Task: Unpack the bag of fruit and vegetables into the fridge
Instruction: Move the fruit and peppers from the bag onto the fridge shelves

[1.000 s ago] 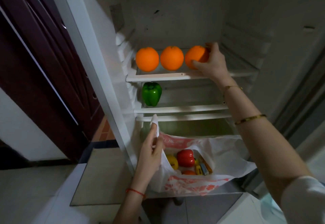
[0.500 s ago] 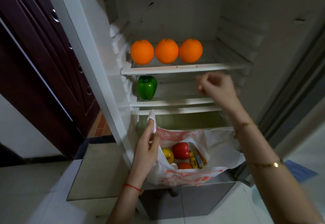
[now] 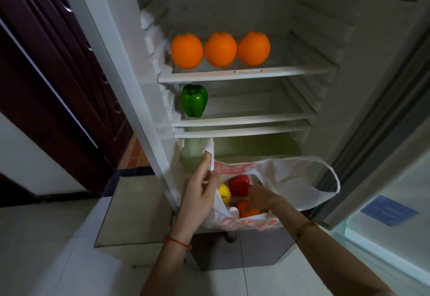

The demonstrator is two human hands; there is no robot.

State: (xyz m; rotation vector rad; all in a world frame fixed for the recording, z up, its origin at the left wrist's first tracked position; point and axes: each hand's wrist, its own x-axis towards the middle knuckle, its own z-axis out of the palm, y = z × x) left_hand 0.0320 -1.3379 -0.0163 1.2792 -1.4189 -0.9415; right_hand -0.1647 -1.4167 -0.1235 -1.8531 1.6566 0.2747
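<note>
A white plastic bag [image 3: 293, 179] with red print sits open on the ledge at the bottom of the open fridge. My left hand [image 3: 201, 188] pinches the bag's left handle and holds it up. Inside the bag, my right hand [image 3: 260, 197] has its fingers against a red pepper [image 3: 238, 184] and an orange fruit [image 3: 246, 209]; whether it grips either is hidden. A yellow fruit [image 3: 224, 193] lies beside them. Three oranges [image 3: 220, 49] stand in a row on the top shelf [image 3: 232, 74]. A green pepper [image 3: 194, 100] stands at the left of the shelf below.
A greenish crisper drawer [image 3: 251, 147] lies behind the bag. The fridge door [image 3: 384, 202] stands open at the right. A dark wooden door [image 3: 58, 86] is at the left. The right halves of both shelves are bare. White tiled floor lies below.
My right hand let go of the third orange on the top shelf, came down, and now reaches into the bag. My left hand still holds the handle.
</note>
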